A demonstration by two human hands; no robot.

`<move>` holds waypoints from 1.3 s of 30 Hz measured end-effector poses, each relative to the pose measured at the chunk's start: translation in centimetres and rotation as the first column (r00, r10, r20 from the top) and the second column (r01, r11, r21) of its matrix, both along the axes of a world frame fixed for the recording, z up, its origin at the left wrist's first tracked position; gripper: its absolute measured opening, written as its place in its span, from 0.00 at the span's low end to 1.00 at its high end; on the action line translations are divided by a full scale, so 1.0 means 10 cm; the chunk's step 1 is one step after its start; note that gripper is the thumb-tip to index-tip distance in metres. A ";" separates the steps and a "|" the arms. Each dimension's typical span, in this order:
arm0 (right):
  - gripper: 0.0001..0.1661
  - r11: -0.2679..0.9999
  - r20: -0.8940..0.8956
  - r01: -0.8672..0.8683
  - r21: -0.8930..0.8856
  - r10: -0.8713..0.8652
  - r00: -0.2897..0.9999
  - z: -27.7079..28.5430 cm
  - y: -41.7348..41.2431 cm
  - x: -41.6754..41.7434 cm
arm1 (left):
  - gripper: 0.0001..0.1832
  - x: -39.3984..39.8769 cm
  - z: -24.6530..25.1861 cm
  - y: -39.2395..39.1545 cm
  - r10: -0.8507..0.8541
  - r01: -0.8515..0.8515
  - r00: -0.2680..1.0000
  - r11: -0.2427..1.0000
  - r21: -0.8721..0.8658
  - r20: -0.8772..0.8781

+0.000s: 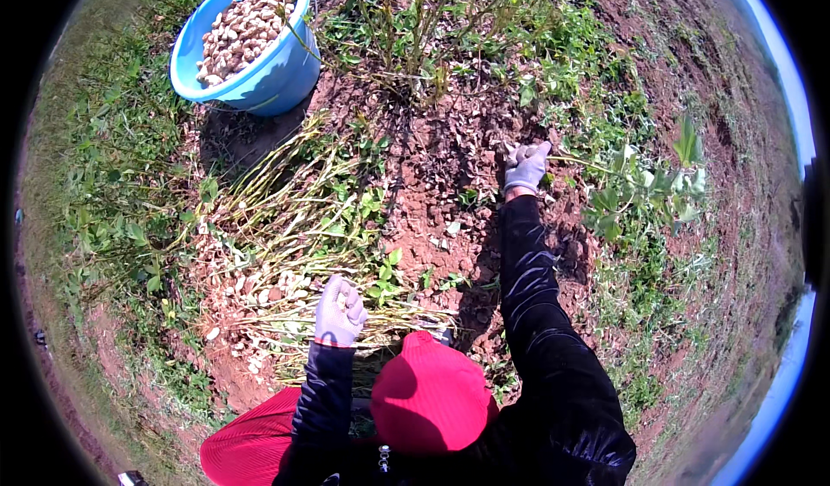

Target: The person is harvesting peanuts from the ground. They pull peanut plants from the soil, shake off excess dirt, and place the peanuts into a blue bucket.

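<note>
My right hand (526,165), in a pale glove, is stretched forward over the reddish soil. It is closed at the end of the stem of a leafy green plant (648,187), which extends to the right. My left hand (340,311), gloved too, is curled just above the peanut pile, with what looks like a pale peanut pod between thumb and fingers. Uprooted peanut plants (292,220) lie in a heap before me, stems pointing away and to the right. Their peanut pods (259,291) cluster by the roots on the left, beside my left hand.
A light blue bucket (275,77) nearly full of peanut pods (243,32) stands at the upper left, tilted in view. Standing stalks (421,32) rise ahead. Reddish clods (428,181) and dry leaves cover the ground between. My knees are under red ribbed cloth (431,395).
</note>
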State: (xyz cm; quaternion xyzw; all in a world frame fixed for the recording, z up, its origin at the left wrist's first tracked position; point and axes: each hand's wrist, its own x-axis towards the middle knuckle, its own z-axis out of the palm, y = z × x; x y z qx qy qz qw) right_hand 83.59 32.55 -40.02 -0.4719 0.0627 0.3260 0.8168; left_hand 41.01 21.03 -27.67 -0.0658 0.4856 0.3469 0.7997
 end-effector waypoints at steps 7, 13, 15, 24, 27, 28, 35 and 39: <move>0.32 0.955 -0.126 -0.063 0.291 0.104 0.987 1.21 -1.37 -0.74 | 0.16 -0.17 0.09 -0.23 -0.064 0.058 0.993 0.996 0.061 0.099; 0.23 0.944 0.305 0.253 -0.214 -0.181 0.935 1.59 -2.79 1.35 | 0.08 -0.30 0.74 0.11 -0.079 0.092 0.993 0.984 0.155 -0.087; 0.43 0.476 0.645 0.576 -0.664 -0.024 0.764 1.77 -3.51 2.21 | 0.11 -0.49 0.86 0.46 -0.024 0.041 0.995 0.982 0.184 -0.097; 0.24 0.820 0.254 -0.281 -0.498 0.448 0.857 0.99 -2.29 0.08 | 0.46 -0.53 2.08 2.69 0.281 -0.127 0.958 0.602 0.788 -0.060; 0.22 0.602 0.435 -0.321 -0.731 0.774 0.460 0.57 -1.22 -0.85 | 0.34 -0.51 1.36 2.70 0.278 0.611 0.473 0.580 0.539 -0.836; 0.21 0.590 0.450 -0.396 -0.704 0.801 0.394 0.53 -0.91 -1.05 | 0.29 -0.47 0.93 2.55 0.250 0.823 0.115 0.517 0.233 -0.961; 0.15 0.977 0.177 -0.210 -0.036 0.213 0.961 0.37 1.64 -0.31 | 0.20 0.96 0.39 1.86 -0.454 0.892 -0.113 -0.439 0.111 -0.884; 0.31 0.651 0.273 -0.468 -0.597 0.714 0.645 0.93 2.79 -0.78 | 0.12 1.49 0.84 2.13 -0.627 0.715 0.599 0.138 0.686 -0.498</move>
